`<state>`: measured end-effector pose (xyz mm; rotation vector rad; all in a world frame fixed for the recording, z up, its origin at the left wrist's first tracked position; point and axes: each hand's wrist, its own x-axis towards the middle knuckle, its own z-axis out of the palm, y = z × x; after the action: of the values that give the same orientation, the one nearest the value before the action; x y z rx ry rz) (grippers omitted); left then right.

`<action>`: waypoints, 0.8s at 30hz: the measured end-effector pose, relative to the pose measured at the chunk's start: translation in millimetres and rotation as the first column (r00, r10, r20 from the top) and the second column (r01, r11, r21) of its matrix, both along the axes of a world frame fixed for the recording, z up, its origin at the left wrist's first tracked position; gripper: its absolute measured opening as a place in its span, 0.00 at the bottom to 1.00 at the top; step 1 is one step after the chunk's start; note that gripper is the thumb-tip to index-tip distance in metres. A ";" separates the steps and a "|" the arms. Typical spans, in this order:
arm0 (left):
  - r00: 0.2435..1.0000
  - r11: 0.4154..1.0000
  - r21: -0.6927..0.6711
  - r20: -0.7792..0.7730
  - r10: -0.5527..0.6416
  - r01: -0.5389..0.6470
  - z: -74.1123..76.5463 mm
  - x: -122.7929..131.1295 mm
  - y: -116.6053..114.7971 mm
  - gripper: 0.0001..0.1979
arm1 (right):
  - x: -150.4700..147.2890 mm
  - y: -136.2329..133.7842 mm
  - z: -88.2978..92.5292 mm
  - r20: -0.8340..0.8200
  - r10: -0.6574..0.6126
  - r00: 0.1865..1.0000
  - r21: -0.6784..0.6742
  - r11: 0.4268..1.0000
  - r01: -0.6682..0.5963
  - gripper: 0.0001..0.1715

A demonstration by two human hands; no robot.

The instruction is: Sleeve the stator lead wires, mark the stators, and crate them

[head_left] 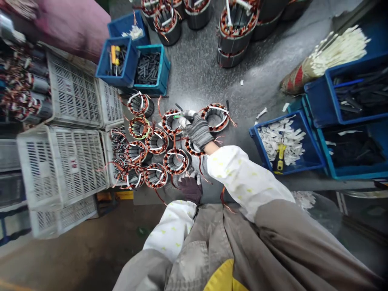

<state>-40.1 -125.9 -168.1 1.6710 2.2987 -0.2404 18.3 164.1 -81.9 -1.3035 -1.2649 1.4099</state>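
Several motor stators with copper windings and white ties lie flat in a cluster on the grey bench; one stator (171,121) sits just left of my right hand. My right hand (197,128), in a grey knit glove, reaches over the cluster with its fingers closed on a thin green-handled tool (181,116), between that stator and another stator (215,116) on the right. My left hand (190,188), in a dark glove, rests at the near bench edge beside a near stator (176,161), fingers curled; what it grips, if anything, is hidden.
White slotted crates (62,161) stand left of the cluster. Blue bins (117,60) with tools and dark parts sit behind. A blue bin (283,143) of white strips and a yellow screwdriver (280,155) lies right. Taller stators (235,34) stand at the back.
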 end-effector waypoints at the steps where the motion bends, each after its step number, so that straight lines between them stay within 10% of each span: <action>1: 1.000 1.000 -0.006 0.008 -0.003 0.003 -0.2 -0.4 -0.7 0.19 | -8.7 3.8 -3.8 0.065 0.024 0.998 -0.030 0.999 -0.023 0.11; 16: 0.997 0.996 -0.066 -0.055 -0.061 0.058 -9.9 1.7 -4.6 0.14 | -30.2 7.7 -38.8 0.274 0.183 0.944 -0.108 0.981 -0.159 0.15; 24: 0.999 0.995 -0.094 0.037 -0.037 0.040 6.7 5.8 1.7 0.19 | -7.9 -19.1 2.1 -0.104 0.025 0.994 -0.039 0.999 -0.029 0.13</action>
<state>-34.3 -124.2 -161.4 1.6601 2.1958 -0.3210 10.3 145.0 -79.8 -1.2276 -1.1944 1.5092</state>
